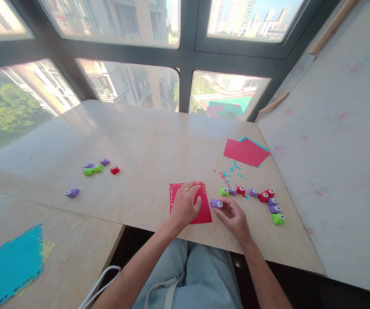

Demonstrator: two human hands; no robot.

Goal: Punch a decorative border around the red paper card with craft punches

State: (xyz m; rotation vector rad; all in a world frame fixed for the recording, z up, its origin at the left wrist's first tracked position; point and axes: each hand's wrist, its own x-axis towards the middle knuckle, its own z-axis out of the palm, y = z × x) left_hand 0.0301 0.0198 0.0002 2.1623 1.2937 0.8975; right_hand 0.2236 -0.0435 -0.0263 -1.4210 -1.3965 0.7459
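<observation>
A red sheet of paper (pixel 205 213) with small holes punched along its edges lies on the table (pixel 149 146) in front of me. My left hand (pixel 185 207) rests flat on it, a ring on one finger. My right hand (pixel 234 216) sits just right of the sheet, its fingertips pinching a small purple paper punch (pixel 216 203) at the sheet's right edge.
Several small punches in green, purple and red (pixel 262 199) sit in a row to the right; another group (pixel 97 167) lies at the left. Red and blue sheets (pixel 245 151) lie at the far right, paper confetti (pixel 230 171) near them. A punched blue sheet (pixel 9 266) lies lower left.
</observation>
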